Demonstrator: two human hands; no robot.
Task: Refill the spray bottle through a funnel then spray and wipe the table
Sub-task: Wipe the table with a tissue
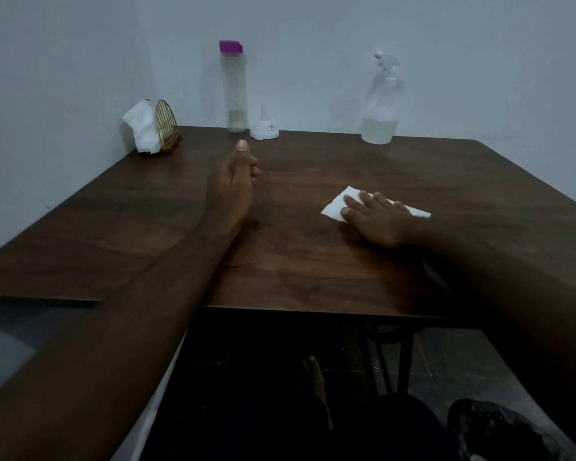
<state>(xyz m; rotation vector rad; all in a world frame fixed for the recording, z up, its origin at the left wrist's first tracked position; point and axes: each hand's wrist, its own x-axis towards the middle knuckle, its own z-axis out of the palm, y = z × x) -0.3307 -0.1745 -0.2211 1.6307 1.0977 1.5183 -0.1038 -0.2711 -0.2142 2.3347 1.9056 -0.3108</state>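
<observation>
My right hand (376, 216) lies flat with fingers spread on a folded white tissue (338, 206) on the dark wooden table (147, 227), right of centre. My left hand (235, 181) hovers over the table's middle, fingers loosely curled, thumb up, holding nothing. A clear spray bottle (381, 104) with some liquid in its base stands at the back right by the wall. A white funnel (264, 126) rests upside down at the back centre. Beside it stands a tall clear water bottle (235, 91) with a purple cap, nearly empty.
A gold wire napkin holder (167, 128) with white tissues (140, 126) stands in the back left corner against the wall. The table's near edge runs below my forearms; the left part of the top sticks out nearer. My foot and the floor show beneath.
</observation>
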